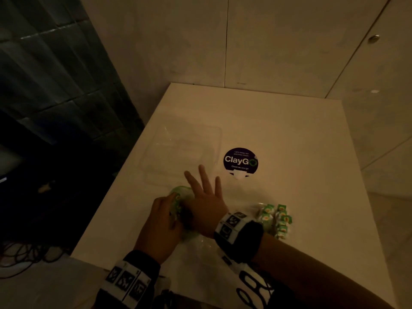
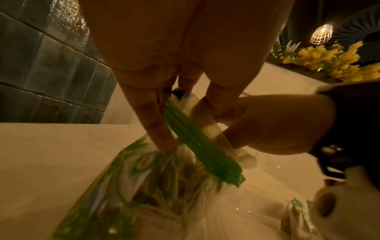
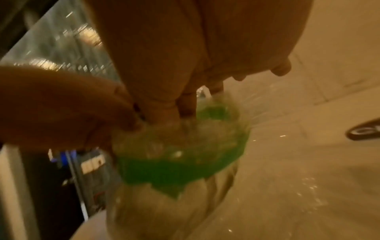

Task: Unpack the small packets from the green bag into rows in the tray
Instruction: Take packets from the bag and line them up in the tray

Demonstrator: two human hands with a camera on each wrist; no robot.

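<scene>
Just nearside of ClayGo sticker (image 1: 240,161), on surface (image 1: 289,134): green bag (image 1: 181,194), likely light, soft, crinkly film; best held at mouth rim. Left hand (image 1: 160,221) pinches rim; right hand (image 1: 206,204) fingers (image 1: 203,175) splayed, thumb inside, hold unclear.

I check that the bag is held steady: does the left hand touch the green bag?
Touching. The left wrist view shows fingers of the left hand pinching the green bag at its green top strip.

Green bag (image 1: 181,195) w/ pkts (image 2: 144,186) inside, front-centre; loose pkts (image 1: 276,219) in rows to R; clear tray (image 1: 219,139) behind.
</scene>
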